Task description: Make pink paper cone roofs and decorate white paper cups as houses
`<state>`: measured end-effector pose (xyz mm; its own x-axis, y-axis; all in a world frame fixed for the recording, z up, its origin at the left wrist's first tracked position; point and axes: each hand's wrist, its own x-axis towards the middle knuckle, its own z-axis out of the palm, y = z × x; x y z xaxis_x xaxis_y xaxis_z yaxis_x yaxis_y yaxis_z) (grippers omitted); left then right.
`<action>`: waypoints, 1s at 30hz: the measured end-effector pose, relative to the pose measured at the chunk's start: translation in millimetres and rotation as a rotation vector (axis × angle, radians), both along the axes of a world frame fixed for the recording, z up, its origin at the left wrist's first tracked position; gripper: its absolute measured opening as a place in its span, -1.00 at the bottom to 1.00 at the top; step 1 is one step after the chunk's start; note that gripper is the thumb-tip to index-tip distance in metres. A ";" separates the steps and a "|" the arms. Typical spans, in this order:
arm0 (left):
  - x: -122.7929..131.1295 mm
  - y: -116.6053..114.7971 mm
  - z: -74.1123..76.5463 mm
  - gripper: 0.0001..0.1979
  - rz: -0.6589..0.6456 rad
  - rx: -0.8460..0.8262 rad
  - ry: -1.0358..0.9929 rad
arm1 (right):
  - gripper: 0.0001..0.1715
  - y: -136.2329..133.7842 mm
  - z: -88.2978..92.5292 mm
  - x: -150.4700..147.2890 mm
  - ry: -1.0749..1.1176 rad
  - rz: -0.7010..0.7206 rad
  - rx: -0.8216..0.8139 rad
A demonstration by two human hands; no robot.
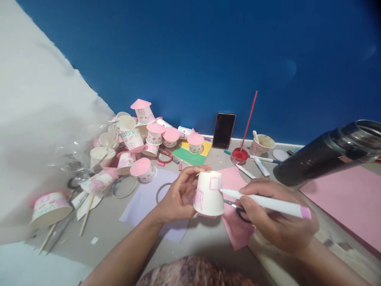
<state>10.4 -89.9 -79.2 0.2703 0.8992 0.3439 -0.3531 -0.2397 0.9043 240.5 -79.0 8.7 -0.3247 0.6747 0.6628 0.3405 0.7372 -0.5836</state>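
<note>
White paper cup (210, 200), wide end down, at five o'clock from centre: the left hand (178, 194), at its nine o'clock, closes round it, seemingly steadying it against a marker (278, 205) (pink-ended) pinched in the right hand (276, 228) at four o'clock.

Grey desk (110, 224): decorated paper cups (132, 139) crowd the left; lilac paper (138, 200) and pink paper (236, 234) lie near the middle; along the back stand an upright phone (224, 131), a round red container (239, 156) and a dark flask (315, 155).
</note>
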 end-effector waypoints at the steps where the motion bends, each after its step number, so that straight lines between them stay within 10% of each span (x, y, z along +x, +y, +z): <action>1: 0.2 0.1 0.1 -0.25 -0.002 -0.003 -0.003 | -0.80 -0.1 -0.2 0.0 0.001 -0.003 -0.005; 30: 2.3 -4.9 -2.5 -0.25 0.004 0.001 0.027 | -0.85 -1.6 -0.9 0.3 -0.131 0.021 0.168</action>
